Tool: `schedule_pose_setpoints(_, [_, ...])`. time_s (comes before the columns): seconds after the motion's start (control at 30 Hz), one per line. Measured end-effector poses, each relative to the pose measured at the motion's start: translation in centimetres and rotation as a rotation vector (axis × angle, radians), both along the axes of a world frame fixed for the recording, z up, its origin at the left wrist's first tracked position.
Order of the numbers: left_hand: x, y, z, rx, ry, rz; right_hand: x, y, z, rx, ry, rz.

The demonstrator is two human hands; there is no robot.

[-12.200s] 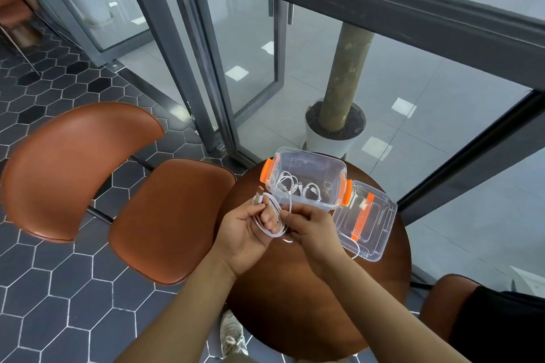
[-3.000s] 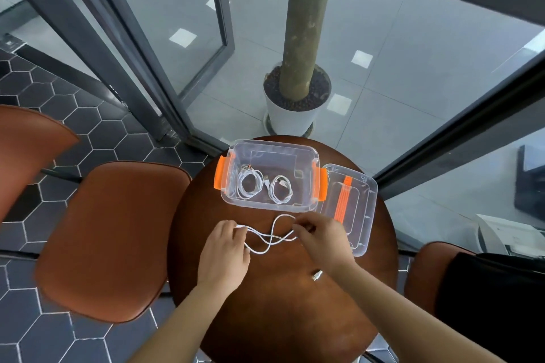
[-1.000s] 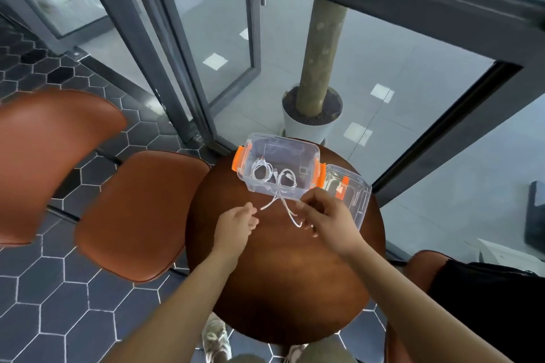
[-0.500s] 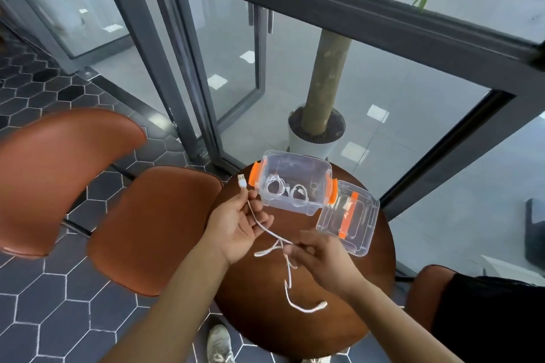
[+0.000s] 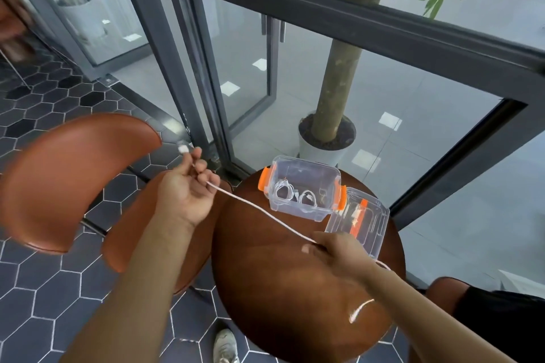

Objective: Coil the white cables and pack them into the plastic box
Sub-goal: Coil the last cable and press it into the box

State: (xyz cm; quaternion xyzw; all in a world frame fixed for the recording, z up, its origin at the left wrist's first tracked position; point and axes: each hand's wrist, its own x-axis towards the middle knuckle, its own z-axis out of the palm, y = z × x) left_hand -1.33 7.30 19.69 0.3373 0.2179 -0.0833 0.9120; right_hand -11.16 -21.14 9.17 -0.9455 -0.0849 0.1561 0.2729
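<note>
Both hands pinch white cable taut above table.

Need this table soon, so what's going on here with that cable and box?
A person holds a white cable stretched between both hands above the round brown wooden table. The left hand grips it near the plug end; the right hand pinches it farther along. Two coiled white cables lie in the clear plastic box with orange latches, whose clear lid lies beside it.

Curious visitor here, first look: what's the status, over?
Left hand pinches white cable near plug. Right hand grips it, stretched straight. Two coils in plastic box, unobstructed.
</note>
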Motion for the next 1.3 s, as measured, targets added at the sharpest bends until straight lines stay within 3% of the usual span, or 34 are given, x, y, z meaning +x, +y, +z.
schedule_pose_setpoints(0.1, [1.0,0.8,0.4,0.057,-0.018,0.031,0.4,-0.8,-0.1,-0.124,-0.015,-0.04])
schedule_pose_setpoints(0.23, [0.8,-1.0,0.8,0.144,-0.042,-0.011,1.5,-0.1,1.3,0.064,0.016,-0.088])
schedule_pose_setpoints(0.37, [0.7,-1.6,0.9,0.047,-0.057,-0.002,2.5,1.2,1.7,0.054,0.031,-0.044])
schedule_pose_setpoints(0.5, [2.4,1.7,1.6,0.0,-0.061,0.153,2.2,0.4,0.5,-0.062,0.129,-0.063])
schedule_pose_setpoints(0.7, [3.3,2.6,1.4,0.043,-0.058,0.181,0.1,-0.1,-2.9,-0.225,0.22,-0.026])
schedule_pose_setpoints(0.97, [5.5,7.6,3.6,-0.036,-0.099,0.418,-2.5,-2.1,-4.3,-0.355,0.081,0.008])
schedule_pose_setpoints(1.1, [6.0,6.3,3.5,0.038,-0.078,0.36,0.2,-1.2,-4.7,-0.304,0.159,-0.148])
schedule_pose_setpoints(1.3, [5.0,2.9,2.4,0.102,-0.065,0.233,2.8,0.5,-4.6,-0.203,0.196,-0.095])
